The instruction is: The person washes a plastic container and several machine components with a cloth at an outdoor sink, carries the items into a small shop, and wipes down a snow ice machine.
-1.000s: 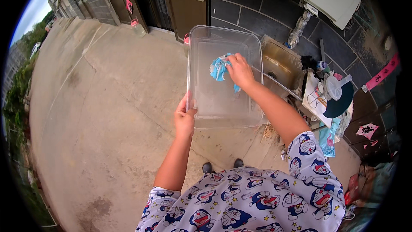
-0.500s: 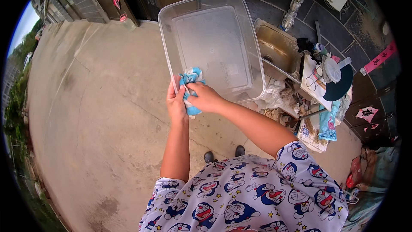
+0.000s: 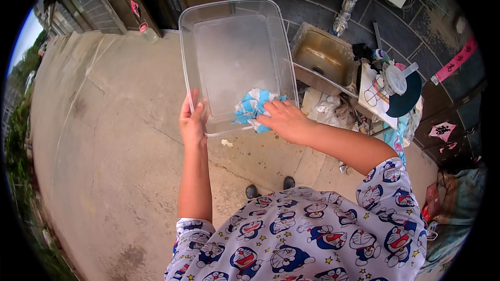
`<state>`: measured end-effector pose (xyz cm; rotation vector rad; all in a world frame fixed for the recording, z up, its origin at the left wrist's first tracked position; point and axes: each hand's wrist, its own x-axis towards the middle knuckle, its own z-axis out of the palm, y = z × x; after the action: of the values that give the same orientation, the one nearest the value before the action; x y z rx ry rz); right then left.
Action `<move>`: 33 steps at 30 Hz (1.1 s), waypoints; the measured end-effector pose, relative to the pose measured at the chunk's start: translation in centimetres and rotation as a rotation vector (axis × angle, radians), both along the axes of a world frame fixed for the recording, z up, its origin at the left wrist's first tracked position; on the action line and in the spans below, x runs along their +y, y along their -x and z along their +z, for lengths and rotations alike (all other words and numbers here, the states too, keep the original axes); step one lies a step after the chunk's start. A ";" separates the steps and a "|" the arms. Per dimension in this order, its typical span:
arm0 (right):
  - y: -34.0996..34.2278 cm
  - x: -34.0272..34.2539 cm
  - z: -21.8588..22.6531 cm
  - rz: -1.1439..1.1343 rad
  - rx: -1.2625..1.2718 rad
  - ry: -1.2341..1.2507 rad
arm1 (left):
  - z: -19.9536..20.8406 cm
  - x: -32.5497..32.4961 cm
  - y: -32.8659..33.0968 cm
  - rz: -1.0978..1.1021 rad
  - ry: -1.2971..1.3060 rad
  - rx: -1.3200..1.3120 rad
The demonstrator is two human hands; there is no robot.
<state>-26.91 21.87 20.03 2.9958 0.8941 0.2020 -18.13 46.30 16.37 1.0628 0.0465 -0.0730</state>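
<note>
A large clear plastic storage box [image 3: 234,41] is held up in front of me, its inside facing me. My left hand [image 3: 192,119] grips the box by its near left corner, thumb over the rim and fingers seen through the wall. In my right hand [image 3: 285,119] is a crumpled blue and white cloth [image 3: 254,108], pressed against the box near its lower right corner. The fingers of that hand are bent over the cloth, and part of the cloth is hidden under them.
Right of the box stands a dirty metal sink [image 3: 325,54]. Beside it a cluttered stand carries a clear plastic scoop-like piece [image 3: 396,79] and a dark round disc [image 3: 407,96]. Plastic bags [image 3: 329,106] lie below. A clear jar [image 3: 150,33] stands by the far doors on the concrete floor.
My right hand has carried the cloth from the left corner rightward along the near side of the box. My left hand has let go of the cloth and holds the box, which shifted slightly left.
</note>
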 end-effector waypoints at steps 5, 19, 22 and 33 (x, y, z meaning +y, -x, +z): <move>0.2 -2.7 1.6 0.031 0.336 0.041 | 0.7 1.5 -0.5 -0.119 -0.105 0.003; -7.3 -9.2 6.6 -0.359 -0.491 0.281 | 2.0 2.1 2.6 -0.272 -0.246 -0.095; -7.7 -7.3 5.9 -0.421 -0.459 -0.097 | 2.5 0.5 3.4 -0.304 -0.160 -0.084; -7.2 -5.7 1.3 -0.397 -0.202 -0.328 | -0.7 0.1 4.2 -0.313 -0.297 -0.195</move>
<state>-19.71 16.18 21.29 3.2802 0.2577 0.6847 -22.31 46.37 15.65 1.3629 -0.2941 -0.2505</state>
